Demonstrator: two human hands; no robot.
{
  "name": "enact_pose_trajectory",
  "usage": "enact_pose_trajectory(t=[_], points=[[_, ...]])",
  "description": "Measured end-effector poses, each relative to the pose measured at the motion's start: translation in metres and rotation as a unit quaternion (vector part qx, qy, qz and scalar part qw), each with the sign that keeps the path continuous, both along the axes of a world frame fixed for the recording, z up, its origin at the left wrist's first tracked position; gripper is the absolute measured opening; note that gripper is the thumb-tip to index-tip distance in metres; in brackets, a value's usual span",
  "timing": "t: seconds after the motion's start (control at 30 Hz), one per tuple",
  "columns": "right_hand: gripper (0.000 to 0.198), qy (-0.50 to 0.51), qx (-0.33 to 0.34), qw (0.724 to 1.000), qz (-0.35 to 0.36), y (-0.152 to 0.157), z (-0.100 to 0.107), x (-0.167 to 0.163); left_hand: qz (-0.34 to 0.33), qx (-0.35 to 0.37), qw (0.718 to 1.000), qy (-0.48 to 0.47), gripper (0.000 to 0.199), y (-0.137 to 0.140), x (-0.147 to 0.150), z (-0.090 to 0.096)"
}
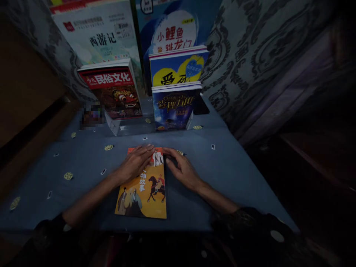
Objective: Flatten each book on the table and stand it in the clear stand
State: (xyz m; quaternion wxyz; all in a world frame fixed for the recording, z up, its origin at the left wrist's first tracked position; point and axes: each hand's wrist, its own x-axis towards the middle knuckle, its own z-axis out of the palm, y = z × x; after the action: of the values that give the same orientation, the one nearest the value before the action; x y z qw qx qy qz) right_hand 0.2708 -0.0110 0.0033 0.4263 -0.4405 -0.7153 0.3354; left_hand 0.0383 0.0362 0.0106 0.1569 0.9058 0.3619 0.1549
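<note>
A thin orange and yellow book (155, 193) lies closed on the blue tablecloth, its cover showing a horse rider and robed figures. My left hand (137, 163) rests flat across the upper left of the cover, fingers stretched out and covering part of the title. At the book's upper right corner is my right hand (182, 168), its fingertips by the edge and its thumb apart from the fingers. The palm of that hand is over the cloth, beside the book.
Behind the book, a clear stand (133, 127) holds several upright books, among them a red-topped book (114, 92) and a dark blue book (175, 109). A dark flat object (202, 106) lies to their right. Patterned curtain (250, 48) hangs behind the blue tablecloth (222, 174).
</note>
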Motion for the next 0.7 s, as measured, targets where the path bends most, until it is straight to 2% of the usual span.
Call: enact_pose_trajectory(t=[0.17,0.37,0.47,0.7], points=[[0.044,0.005,-0.030,1.000,-0.003,0.002,0.000,0.005,-0.019,-0.020,1.000,0.013,0.044,0.002,0.018,0.005],[0.044,0.029,-0.050,0.998,-0.034,0.010,-0.010,0.008,-0.030,-0.016,0.999,-0.007,0.044,0.002,0.024,0.004],[0.044,0.031,-0.032,0.998,-0.038,0.013,-0.013,0.007,-0.040,-0.010,0.999,0.000,0.043,0.000,0.024,0.004],[0.040,-0.048,0.027,0.998,0.003,0.011,-0.013,0.003,-0.058,-0.021,0.998,0.005,0.040,-0.020,0.020,0.011]])
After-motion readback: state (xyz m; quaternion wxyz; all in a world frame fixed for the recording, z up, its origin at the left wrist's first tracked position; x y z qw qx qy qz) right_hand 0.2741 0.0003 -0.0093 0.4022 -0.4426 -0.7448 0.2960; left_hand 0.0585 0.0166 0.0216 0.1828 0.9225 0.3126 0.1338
